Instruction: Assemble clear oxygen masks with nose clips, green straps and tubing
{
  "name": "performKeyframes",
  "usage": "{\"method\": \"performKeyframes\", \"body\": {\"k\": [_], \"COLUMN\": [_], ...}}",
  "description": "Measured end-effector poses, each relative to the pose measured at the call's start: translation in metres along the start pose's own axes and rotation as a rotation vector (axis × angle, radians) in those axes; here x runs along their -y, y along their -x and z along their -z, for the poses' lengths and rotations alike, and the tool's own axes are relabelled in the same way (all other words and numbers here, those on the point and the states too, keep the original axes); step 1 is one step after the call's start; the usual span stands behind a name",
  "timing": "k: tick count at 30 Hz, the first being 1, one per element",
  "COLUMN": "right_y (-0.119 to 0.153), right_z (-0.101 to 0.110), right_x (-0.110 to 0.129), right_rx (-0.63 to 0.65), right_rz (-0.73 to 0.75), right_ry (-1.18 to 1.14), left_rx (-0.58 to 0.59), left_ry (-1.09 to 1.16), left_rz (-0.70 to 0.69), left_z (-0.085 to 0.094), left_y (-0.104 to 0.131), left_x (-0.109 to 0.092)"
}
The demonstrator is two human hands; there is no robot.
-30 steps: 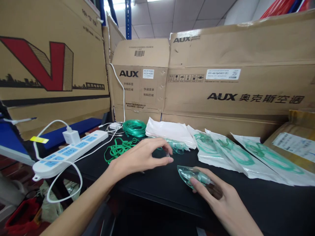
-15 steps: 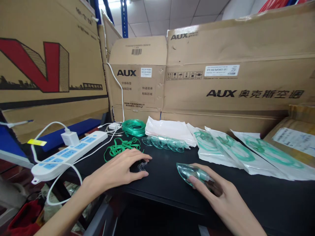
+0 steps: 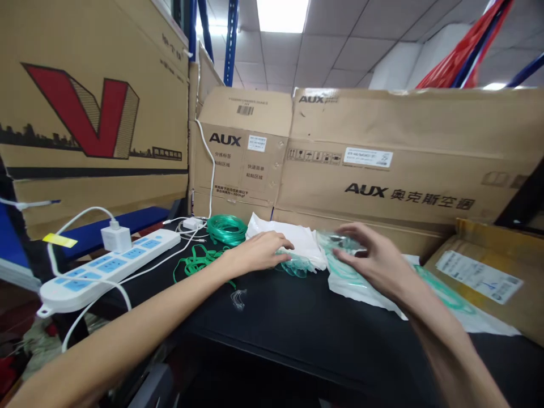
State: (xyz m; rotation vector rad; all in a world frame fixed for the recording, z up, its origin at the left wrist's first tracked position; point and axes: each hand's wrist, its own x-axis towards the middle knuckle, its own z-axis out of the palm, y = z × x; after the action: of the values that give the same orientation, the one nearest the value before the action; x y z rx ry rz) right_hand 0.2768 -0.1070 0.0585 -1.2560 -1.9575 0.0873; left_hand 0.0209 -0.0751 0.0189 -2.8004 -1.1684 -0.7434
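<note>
My left hand [image 3: 266,251] reaches over the row of clear green face masks [image 3: 300,267], thumb and fingers apart; whether it touches them I cannot tell. My right hand [image 3: 374,258] is curled around a clear face mask [image 3: 329,241], blurred by motion, above the white packs of green tubing [image 3: 361,286]. On the black table lies a little bunch of thin, shiny curved strips [image 3: 238,298], below my left forearm. A tangle of green elastic straps [image 3: 195,263] is partly covered by that forearm.
Behind sits a coil of green tubing [image 3: 226,229] beside a white bag [image 3: 283,229]. A power strip [image 3: 114,266] with a plugged-in charger [image 3: 116,238] and loose white cables occupies the left. Large cartons [image 3: 382,170] wall off the back; a taped box [image 3: 480,272] stands right.
My left hand has left the shiny strips and moved forward and right to the mask row. My right hand has carried its mask forward toward the tubing packs. The camera view has tilted up.
</note>
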Motion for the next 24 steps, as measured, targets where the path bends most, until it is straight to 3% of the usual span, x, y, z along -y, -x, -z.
{"method": "performKeyframes", "body": {"k": [5, 12, 20, 24], "right_y": [-0.023, -0.025, -0.029, -0.022], "right_z": [-0.029, -0.046, -0.046, -0.054], "right_x": [-0.038, -0.057, -0.066, -0.072], "right_rx": [0.194, 0.387, 0.482, 0.469], "right_rz": [0.020, 0.017, 0.009, 0.025], "right_ry": [0.067, 0.139, 0.242, 0.296], "left_rx": [0.061, 0.047, -0.001, -0.004], "left_ry": [0.010, 0.081, 0.130, 0.126], "left_rz": [-0.034, -0.024, -0.008, -0.024], "left_z": [-0.021, -0.031, -0.043, -0.044], "left_y": [-0.028, -0.027, -0.026, -0.025], "left_x": [0.014, 0.022, 0.030, 0.030]}}
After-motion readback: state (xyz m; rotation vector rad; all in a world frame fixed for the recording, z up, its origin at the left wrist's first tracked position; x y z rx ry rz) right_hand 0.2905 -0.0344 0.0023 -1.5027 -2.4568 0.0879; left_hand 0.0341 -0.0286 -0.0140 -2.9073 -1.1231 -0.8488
